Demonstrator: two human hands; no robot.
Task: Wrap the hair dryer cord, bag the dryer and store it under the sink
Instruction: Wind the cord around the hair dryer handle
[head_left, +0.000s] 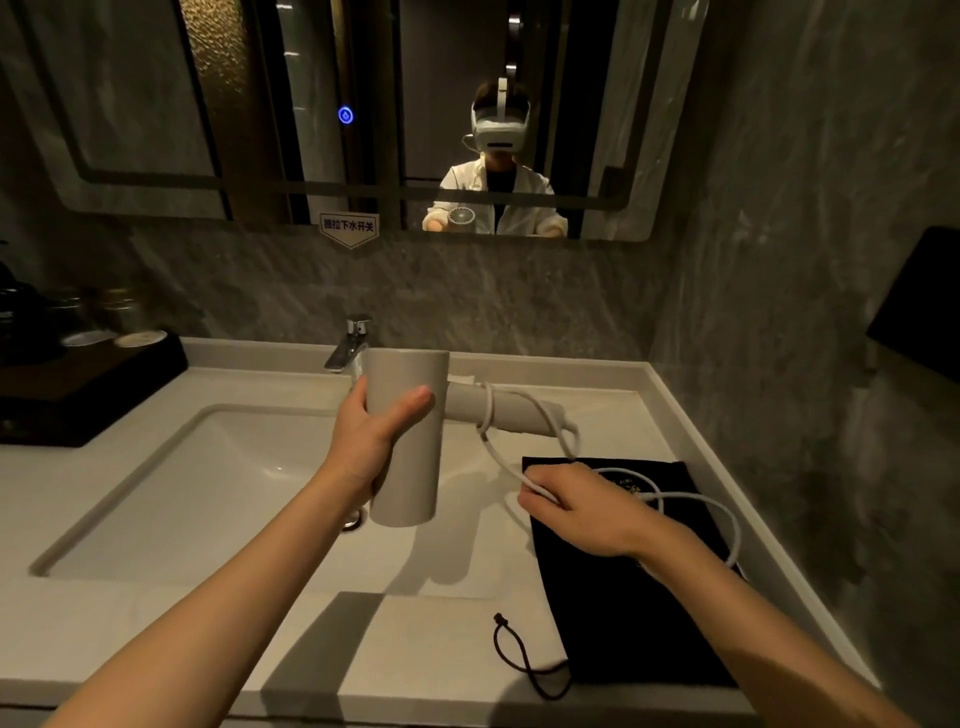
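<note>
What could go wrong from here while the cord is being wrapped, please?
The dryer is held over the sink by the left hand alone, so a slip could drop it in. The cord lies loose across the bag, so the right hand could drag the bag along.

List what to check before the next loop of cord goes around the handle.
1. Dryer held firm in left hand: ok.
2. Cord pinched in right hand: ok.
3. First turns sitting on handle: ok, a couple of loose ones.
4. Slack free of knots: cannot tell; it trails behind the right wrist.
5. Bag lying flat within reach: ok.
6. Bag drawstring clear of the cord: ok.
</note>
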